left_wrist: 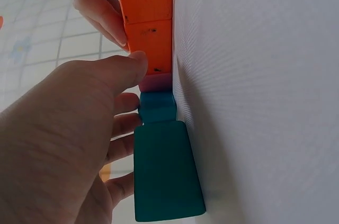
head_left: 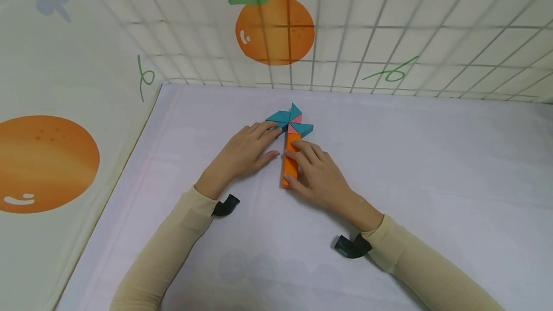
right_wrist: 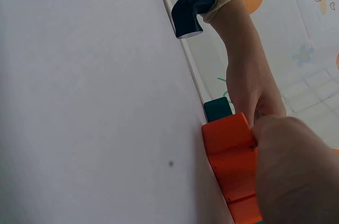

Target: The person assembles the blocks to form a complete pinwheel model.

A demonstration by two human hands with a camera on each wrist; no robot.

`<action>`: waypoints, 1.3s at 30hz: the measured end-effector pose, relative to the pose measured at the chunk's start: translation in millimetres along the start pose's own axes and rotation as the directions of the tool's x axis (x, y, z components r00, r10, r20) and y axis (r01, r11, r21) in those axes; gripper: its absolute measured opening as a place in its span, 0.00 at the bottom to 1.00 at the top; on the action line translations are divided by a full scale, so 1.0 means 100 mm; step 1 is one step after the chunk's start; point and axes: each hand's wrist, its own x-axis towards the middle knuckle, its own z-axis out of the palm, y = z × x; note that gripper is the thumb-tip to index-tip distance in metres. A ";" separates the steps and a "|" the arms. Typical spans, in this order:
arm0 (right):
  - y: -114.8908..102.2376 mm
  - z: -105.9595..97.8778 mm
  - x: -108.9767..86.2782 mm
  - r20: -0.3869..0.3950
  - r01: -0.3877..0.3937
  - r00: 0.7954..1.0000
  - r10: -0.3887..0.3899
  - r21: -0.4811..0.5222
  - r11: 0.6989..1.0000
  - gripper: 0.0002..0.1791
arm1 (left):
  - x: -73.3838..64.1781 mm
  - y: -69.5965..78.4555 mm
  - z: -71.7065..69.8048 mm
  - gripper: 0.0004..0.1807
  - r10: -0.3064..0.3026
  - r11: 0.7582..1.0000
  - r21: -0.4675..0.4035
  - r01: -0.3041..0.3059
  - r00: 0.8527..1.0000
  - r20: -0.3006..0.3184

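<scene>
On the white tabletop lies a pinwheel shape made of teal triangular blocks [head_left: 295, 110] and pink ones [head_left: 292, 129], with a column of orange blocks [head_left: 291, 169] running toward the person as its stem. My left hand [head_left: 247, 150] reaches over the teal blocks on the left, fingertips on their top and the thumb apart from the stem in the head view. My right hand [head_left: 321, 174] lies over the orange column from the right. Its fingertips and thumb rest on the upper face of the stem, spread along it. In the left wrist view a large teal block [left_wrist: 167, 171] stands nearest the camera.
A white surround with a grid pattern and printed oranges [head_left: 275, 30] stands behind the table, and a similar panel [head_left: 47, 164] runs along the left. Black curved pieces [head_left: 353, 246] stick out from both cuffs.
</scene>
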 end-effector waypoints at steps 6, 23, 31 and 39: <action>0.00 0.00 0.01 0.005 0.000 1.000 0.000 -0.011 1.000 0.29 | 0.00 0.00 0.00 0.32 -0.001 1.000 0.006 0.001 1.000 -0.001; 0.00 0.00 0.00 0.001 0.008 1.000 -0.008 -0.008 1.000 0.29 | 0.00 -0.01 0.01 0.32 -0.004 1.000 0.000 0.004 1.000 0.001; 0.01 0.00 0.00 0.009 -0.001 1.000 0.001 -0.004 1.000 0.29 | 0.00 -0.01 0.01 0.32 -0.001 1.000 -0.002 0.001 1.000 -0.004; 0.00 0.00 0.01 0.008 -0.001 1.000 0.001 -0.002 1.000 0.28 | 0.00 0.00 0.01 0.32 -0.003 1.000 -0.003 0.003 1.000 0.001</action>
